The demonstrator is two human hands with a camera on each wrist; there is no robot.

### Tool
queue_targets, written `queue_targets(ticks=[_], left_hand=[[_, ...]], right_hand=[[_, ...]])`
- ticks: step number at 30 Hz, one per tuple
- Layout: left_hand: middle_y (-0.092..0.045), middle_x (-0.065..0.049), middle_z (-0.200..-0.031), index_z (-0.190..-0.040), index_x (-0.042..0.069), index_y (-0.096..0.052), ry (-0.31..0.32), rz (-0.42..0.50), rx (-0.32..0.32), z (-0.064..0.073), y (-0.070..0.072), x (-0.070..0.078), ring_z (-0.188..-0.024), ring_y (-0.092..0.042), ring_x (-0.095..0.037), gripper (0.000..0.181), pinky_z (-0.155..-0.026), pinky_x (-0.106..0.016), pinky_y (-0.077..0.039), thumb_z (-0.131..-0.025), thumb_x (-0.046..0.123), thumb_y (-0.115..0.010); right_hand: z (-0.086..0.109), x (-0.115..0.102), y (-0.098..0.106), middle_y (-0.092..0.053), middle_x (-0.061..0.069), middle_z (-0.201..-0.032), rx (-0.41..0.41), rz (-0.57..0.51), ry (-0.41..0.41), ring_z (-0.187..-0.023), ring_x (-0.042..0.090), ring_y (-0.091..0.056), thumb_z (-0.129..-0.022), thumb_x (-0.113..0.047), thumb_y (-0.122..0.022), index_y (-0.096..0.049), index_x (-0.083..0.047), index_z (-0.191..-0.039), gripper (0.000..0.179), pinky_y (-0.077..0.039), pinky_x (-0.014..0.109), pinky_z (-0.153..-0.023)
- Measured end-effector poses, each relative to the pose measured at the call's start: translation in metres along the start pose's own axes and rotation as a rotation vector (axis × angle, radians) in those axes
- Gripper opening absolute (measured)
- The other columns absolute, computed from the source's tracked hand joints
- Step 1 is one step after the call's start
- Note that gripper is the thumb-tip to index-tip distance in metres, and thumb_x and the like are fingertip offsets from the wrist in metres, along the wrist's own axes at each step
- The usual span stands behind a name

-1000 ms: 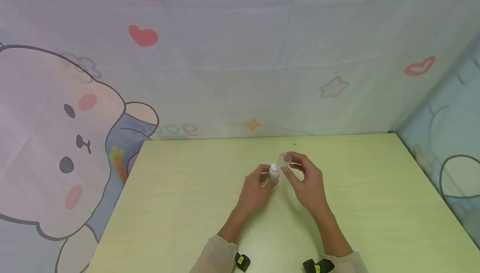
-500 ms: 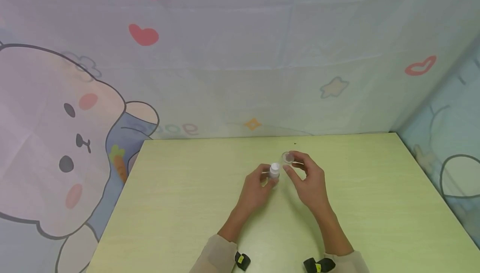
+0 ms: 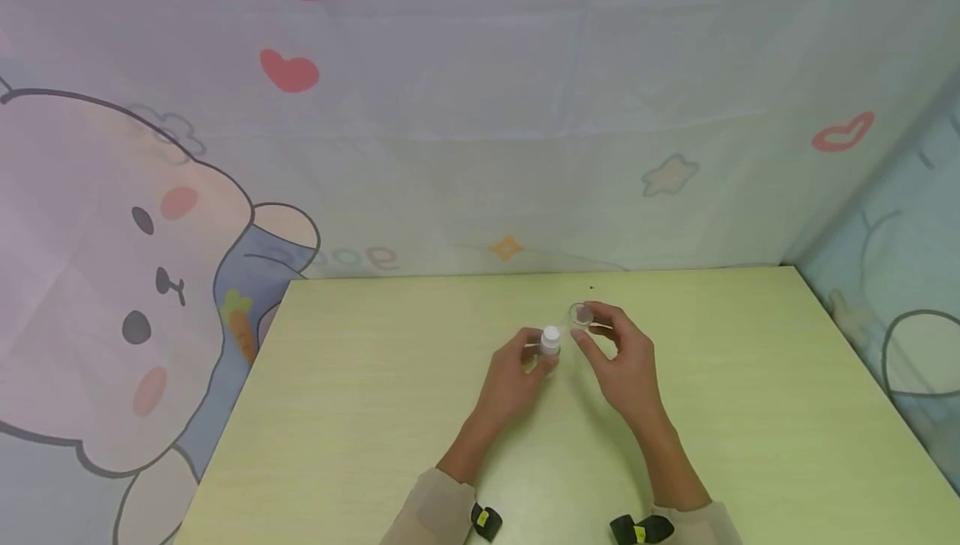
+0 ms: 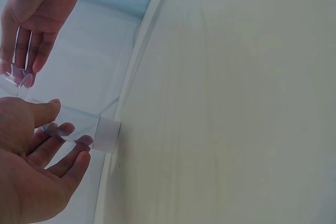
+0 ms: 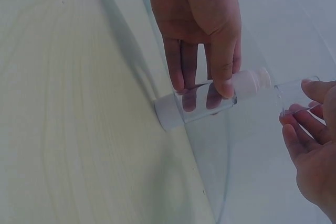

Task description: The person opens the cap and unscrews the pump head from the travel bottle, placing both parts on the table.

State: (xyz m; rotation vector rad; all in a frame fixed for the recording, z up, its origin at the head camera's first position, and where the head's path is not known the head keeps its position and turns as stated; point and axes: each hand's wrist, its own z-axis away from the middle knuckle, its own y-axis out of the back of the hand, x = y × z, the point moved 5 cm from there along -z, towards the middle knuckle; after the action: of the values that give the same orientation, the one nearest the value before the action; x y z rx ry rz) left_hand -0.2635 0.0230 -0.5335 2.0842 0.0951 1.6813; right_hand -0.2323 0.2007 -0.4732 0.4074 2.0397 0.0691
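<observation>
A small clear cylindrical bottle [image 3: 551, 343] with a white base and a white top piece stands upright near the middle of the table. My left hand [image 3: 513, 374] grips it around its clear body, thumb on one side and fingers on the other. In the right wrist view the white base [image 5: 169, 113] rests at the table surface and the white neck [image 5: 252, 81] is uncovered. A clear, hollow cap [image 3: 580, 314] is pinched in my right hand [image 3: 626, 366] just up and right of the bottle top, apart from it. The cap's round rim [image 5: 281, 100] faces the bottle neck.
The pale yellow-green table [image 3: 360, 412] extends to both sides of the hands. A printed cloth [image 3: 450, 112] hangs behind the far table edge, and another stretch of cloth [image 3: 915, 278] hangs along the right. A tiny dark speck [image 3: 591, 287] lies near the far edge.
My right hand has shifted slightly to the right with the cap, widening the gap to the bottle. My left hand and the bottle have stayed in place.
</observation>
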Motion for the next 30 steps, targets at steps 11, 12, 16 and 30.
queue_targets(ticks=[11, 12, 16, 30], left_hand=[[-0.068, -0.004, -0.139, -0.136, 0.017, -0.062, 0.008, 0.015, -0.01, 0.0, 0.0, -0.004, -0.127, -0.067, -0.028, 0.036, -0.11, -0.046, -0.052, -0.103, 0.027, -0.073], [-0.068, -0.004, -0.139, -0.136, 0.017, -0.063, 0.008, 0.016, -0.01, 0.0, -0.001, -0.004, -0.127, -0.067, -0.028, 0.036, -0.11, -0.046, -0.052, -0.103, 0.027, -0.073], [-0.068, -0.005, -0.139, -0.135, 0.017, -0.063, 0.017, 0.013, -0.005, 0.001, -0.001, -0.004, -0.127, -0.067, -0.031, 0.035, -0.11, -0.048, -0.052, -0.104, 0.028, -0.073], [-0.07, -0.004, -0.135, -0.132, 0.017, -0.065, 0.018, -0.001, 0.02, 0.0, -0.004, -0.002, -0.124, -0.069, -0.028, 0.033, -0.108, -0.047, -0.053, -0.102, 0.027, -0.075]], right_hand=[[0.001, 0.002, 0.001, -0.073, 0.006, -0.126, -0.006, -0.007, 0.002, -0.115, 0.018, -0.067, -0.097, -0.007, -0.079, -0.069, -0.007, -0.132, 0.037, -0.057, 0.034, -0.101], [0.001, 0.003, 0.001, -0.073, 0.006, -0.126, -0.006, -0.007, -0.002, -0.115, 0.018, -0.067, -0.097, -0.007, -0.079, -0.069, -0.007, -0.132, 0.037, -0.057, 0.033, -0.101], [0.003, -0.003, 0.0, -0.072, 0.011, -0.125, -0.003, 0.001, -0.029, -0.114, 0.024, -0.067, -0.096, -0.002, -0.078, -0.067, -0.002, -0.131, 0.037, -0.057, 0.031, -0.1], [0.004, -0.022, 0.003, -0.071, 0.019, -0.123, 0.009, -0.005, -0.042, -0.113, 0.03, -0.066, -0.095, 0.004, -0.076, -0.065, 0.007, -0.13, 0.036, -0.054, 0.021, -0.099]])
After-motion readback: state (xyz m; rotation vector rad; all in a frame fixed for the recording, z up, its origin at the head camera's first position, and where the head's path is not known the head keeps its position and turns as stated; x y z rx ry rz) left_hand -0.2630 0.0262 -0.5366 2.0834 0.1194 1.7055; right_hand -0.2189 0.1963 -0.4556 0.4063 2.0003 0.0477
